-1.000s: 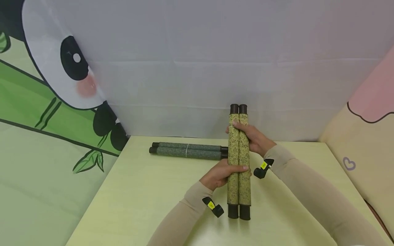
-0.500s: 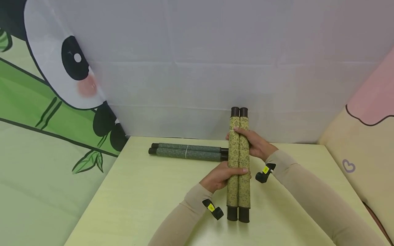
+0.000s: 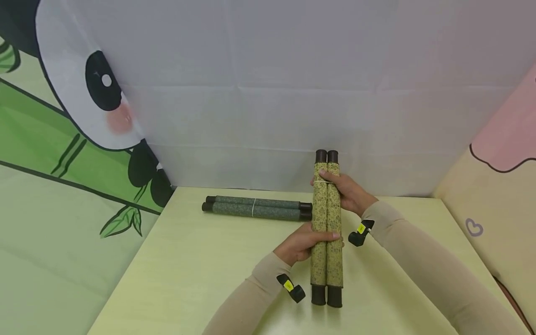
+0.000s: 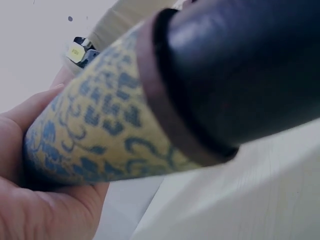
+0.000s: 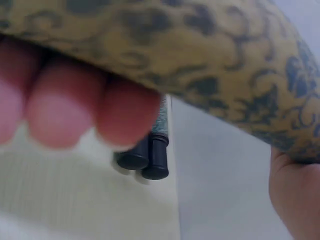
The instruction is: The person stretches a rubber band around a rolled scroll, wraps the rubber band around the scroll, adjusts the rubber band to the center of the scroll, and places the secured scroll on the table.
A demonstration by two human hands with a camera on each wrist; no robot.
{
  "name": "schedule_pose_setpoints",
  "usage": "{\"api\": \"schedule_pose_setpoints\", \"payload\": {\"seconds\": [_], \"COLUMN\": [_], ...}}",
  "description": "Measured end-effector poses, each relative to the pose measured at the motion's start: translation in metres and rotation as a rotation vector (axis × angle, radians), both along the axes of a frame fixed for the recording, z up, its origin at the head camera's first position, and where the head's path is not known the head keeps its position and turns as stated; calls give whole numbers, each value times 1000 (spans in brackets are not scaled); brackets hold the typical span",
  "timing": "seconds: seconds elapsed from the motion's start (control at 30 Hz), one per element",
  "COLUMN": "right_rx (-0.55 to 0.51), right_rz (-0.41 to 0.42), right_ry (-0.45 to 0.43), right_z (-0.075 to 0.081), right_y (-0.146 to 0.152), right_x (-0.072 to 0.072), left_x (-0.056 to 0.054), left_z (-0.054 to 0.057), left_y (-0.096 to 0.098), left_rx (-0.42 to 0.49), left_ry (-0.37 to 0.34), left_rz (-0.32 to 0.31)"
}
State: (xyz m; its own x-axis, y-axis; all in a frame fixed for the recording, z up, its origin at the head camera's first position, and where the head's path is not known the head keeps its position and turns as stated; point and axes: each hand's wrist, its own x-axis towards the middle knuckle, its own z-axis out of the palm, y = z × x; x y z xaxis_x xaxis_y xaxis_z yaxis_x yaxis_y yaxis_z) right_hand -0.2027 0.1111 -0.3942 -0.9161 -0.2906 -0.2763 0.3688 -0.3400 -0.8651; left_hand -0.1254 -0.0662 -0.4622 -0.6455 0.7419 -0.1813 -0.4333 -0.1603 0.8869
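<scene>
Two hanging scrolls (image 3: 319, 209), yellow with a dark floral pattern and dark end knobs, stand side by side, lengthwise and raised off the table. My left hand (image 3: 299, 243) grips both around their lower half, thumb across the front. Higher up, my right hand (image 3: 351, 193) holds the pair, its thumb by a thin white band (image 3: 324, 182) that crosses both scrolls. In the left wrist view, one scroll's dark knob (image 4: 240, 70) fills the near side. Curled fingers (image 5: 65, 107) lie under a scroll in the right wrist view. Fingers behind the pair are mostly hidden in the head view.
Two green scrolls (image 3: 255, 209) with dark knobs lie crosswise at the table's back, bound by a white band (image 3: 253, 207). Their right ends reach behind the yellow pair. A white cloth backdrop (image 3: 268, 116) rises behind the pale table (image 3: 188, 279).
The yellow pair has come slightly lower in view with both hands. The white band, earlier seen only on the left scroll, now crosses both. The green scrolls stay put.
</scene>
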Motion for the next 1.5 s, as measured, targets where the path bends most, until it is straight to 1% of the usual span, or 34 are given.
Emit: {"api": "schedule_pose_setpoints", "payload": {"seconds": [0.17,0.23,0.33,0.43,0.57,0.73,1.0,1.1,1.2,1.3,1.4,1.5], "right_rx": [12,13,0,-25,-39,-51,-34,-41,-56,-78,-73,-45], "right_rz": [-19,-12,15,16,7,19,24,47,61,24,-29,-38], "right_ry": [7,7,10,4,6,11,0,-3,-2,9,12,7], "right_z": [-6,-8,-11,-15,-18,-22,-31,-31,-27,-20,-13,-9], "right_y": [1,0,-1,-2,-1,-2,-11,-12,-9,-4,-1,-3], "right_x": [5,7,10,12,15,19,29,27,20,11,4,2], "left_x": [0,-1,-3,-5,-6,-7,-8,-9,-9,-9,-7,-7], "left_z": [0,0,0,0,-1,-3,-7,-9,-9,-7,-5,-3], "left_y": [0,0,0,0,0,0,-4,-6,-6,-6,-4,-4], "left_rx": [-12,-16,-21,-33,-44,-32,-35,-20,-18,-32,-40,-41], "left_ry": [-9,-7,3,15,17,16,14,14,8,9,10,11], "left_rz": [-5,-3,8,16,9,6,36,32,33,26,18,12]}}
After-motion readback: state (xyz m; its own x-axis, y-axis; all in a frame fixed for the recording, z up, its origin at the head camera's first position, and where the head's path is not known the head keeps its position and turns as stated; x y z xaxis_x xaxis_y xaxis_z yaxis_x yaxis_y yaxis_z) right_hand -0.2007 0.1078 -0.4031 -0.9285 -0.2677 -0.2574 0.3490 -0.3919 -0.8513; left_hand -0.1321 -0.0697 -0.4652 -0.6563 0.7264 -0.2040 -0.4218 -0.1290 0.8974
